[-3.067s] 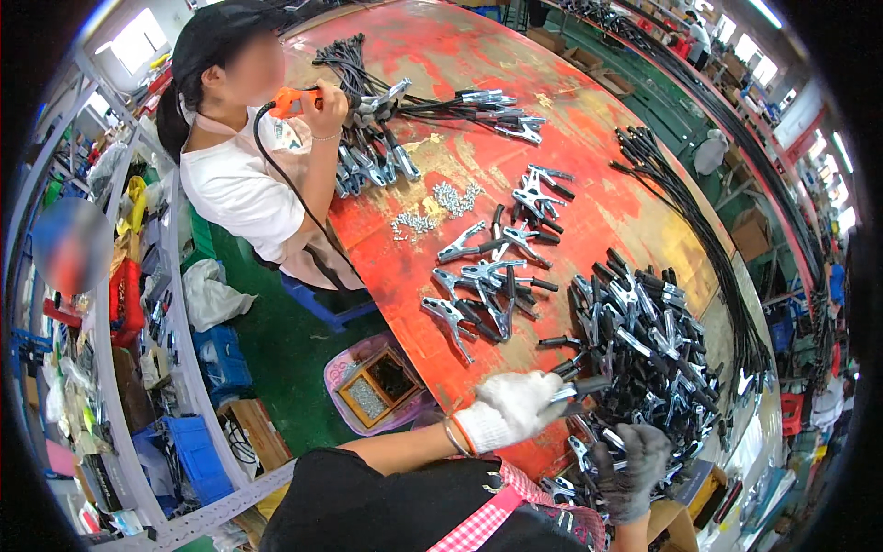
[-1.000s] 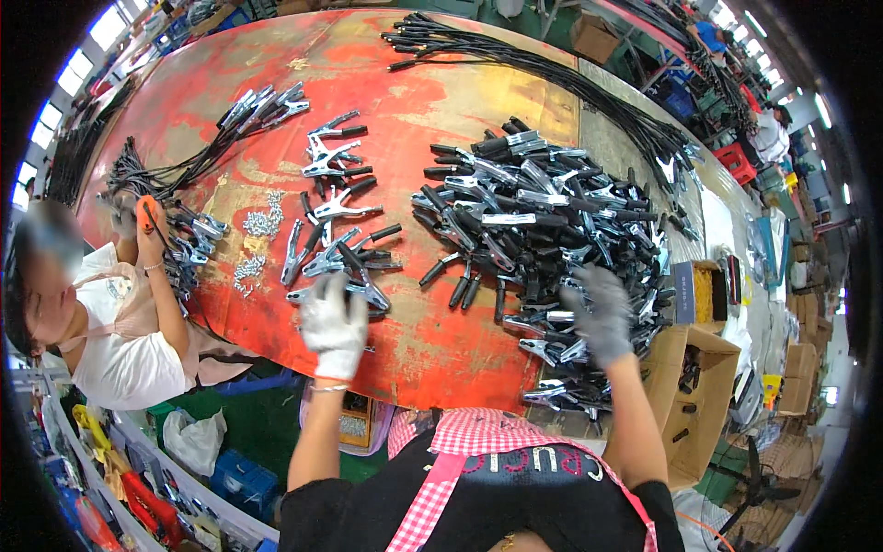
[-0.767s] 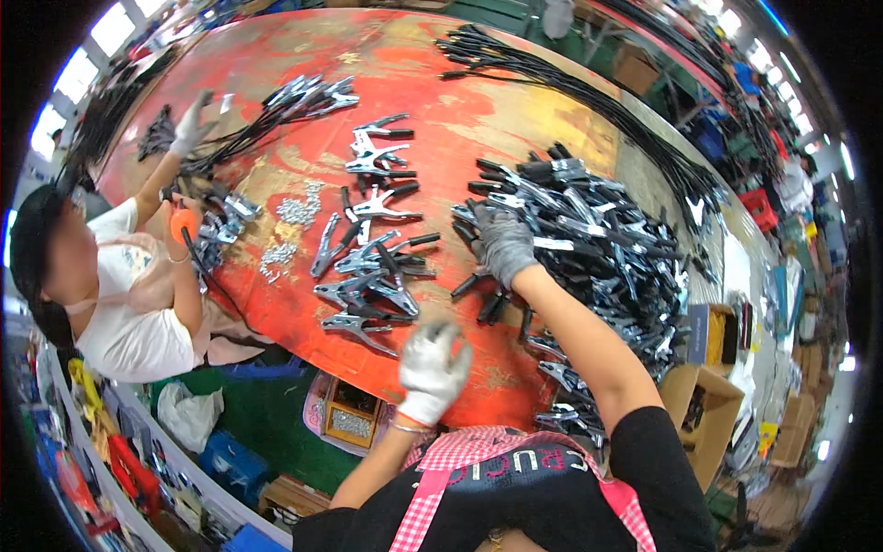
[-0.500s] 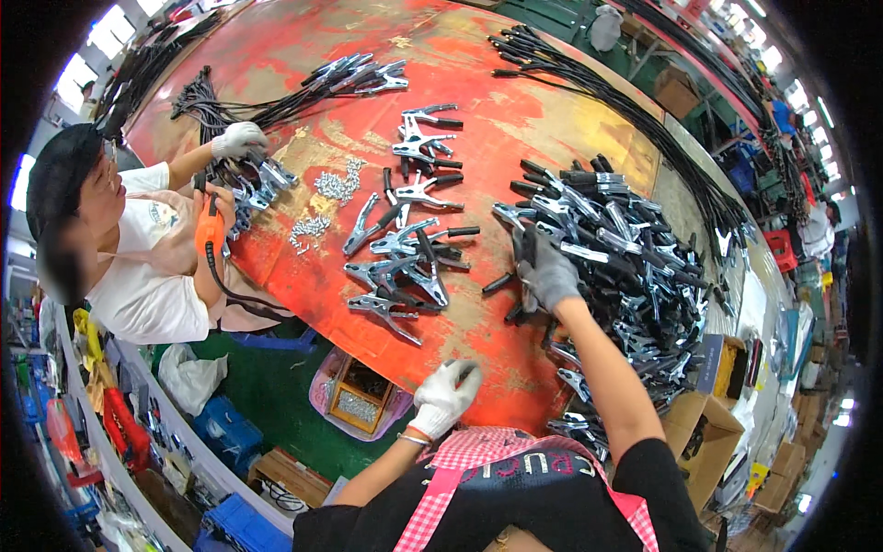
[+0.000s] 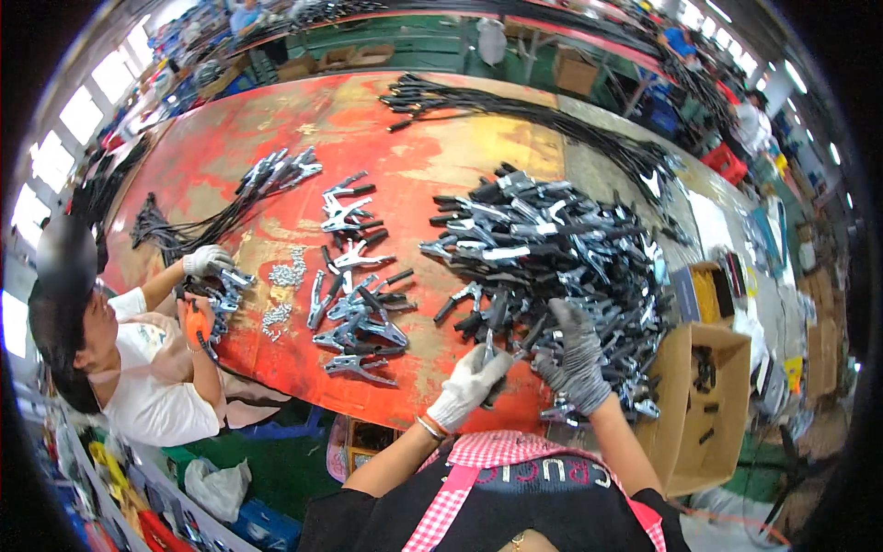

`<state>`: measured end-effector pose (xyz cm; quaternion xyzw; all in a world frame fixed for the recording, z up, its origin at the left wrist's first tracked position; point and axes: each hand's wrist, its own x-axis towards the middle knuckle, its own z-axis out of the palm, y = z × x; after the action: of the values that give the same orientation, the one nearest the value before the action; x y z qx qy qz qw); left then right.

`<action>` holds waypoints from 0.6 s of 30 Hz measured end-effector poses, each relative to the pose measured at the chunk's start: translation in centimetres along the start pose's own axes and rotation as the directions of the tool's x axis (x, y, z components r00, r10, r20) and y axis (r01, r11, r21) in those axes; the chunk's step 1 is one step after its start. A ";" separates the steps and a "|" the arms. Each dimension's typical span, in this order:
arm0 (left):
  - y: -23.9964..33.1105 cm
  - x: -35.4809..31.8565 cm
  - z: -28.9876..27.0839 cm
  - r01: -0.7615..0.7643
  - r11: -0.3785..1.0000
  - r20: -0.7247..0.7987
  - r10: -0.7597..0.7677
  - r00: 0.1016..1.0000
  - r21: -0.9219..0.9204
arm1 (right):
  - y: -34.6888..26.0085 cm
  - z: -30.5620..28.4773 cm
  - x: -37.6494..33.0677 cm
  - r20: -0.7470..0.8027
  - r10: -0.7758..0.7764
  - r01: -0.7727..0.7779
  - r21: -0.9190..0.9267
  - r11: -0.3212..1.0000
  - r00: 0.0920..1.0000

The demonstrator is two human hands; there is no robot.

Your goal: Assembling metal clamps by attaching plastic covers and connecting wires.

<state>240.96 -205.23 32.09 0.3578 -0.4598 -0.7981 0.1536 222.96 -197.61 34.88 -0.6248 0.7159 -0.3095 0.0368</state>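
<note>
My left hand (image 5: 467, 385), in a white knitted glove, is closed around a metal spring clamp (image 5: 490, 351) near the table's front edge. Just right of it, my right hand (image 5: 578, 363) in a grey glove is at the near side of a large heap of clamps (image 5: 552, 244) with black handle grips. The right fingers are bent and partly lost among the dark grips, so what they hold, if anything, is unclear. Left of the heap, several clamps (image 5: 354, 322) lie in a loose column on the red, worn tabletop (image 5: 441, 405).
A co-worker (image 5: 138, 368) at the left holds an orange power tool (image 5: 197, 324) over clamps, beside small metal fasteners (image 5: 287, 267). Black cables (image 5: 515, 106) lie across the far side. At the right stands an open cardboard box (image 5: 685, 432) with black pieces inside.
My right hand has drawn back from the heap toward my body. My left hand has moved right and up over the table and now holds a clamp. The view has turned right.
</note>
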 end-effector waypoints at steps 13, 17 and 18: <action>-2.7 -6.2 -1.2 -0.012 0.922 -0.180 0.088 0.980 0.386 | -1.6 3.5 -1.1 0.791 -0.074 0.501 -0.309 0.809 0.607; -3.0 -10.4 -7.7 -0.009 0.950 -0.434 0.151 0.888 0.312 | 9.4 -0.2 2.3 0.373 0.180 -0.017 -0.400 0.917 0.910; -2.7 -11.2 -10.0 0.081 0.975 -0.504 0.036 0.863 0.208 | 11.2 -2.3 2.6 0.175 0.203 -0.151 -0.270 0.951 0.963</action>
<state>256.12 -203.58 31.37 0.5742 -0.4855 -0.6222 0.2180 211.67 -198.82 32.13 -0.5852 0.7956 -0.1461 0.0564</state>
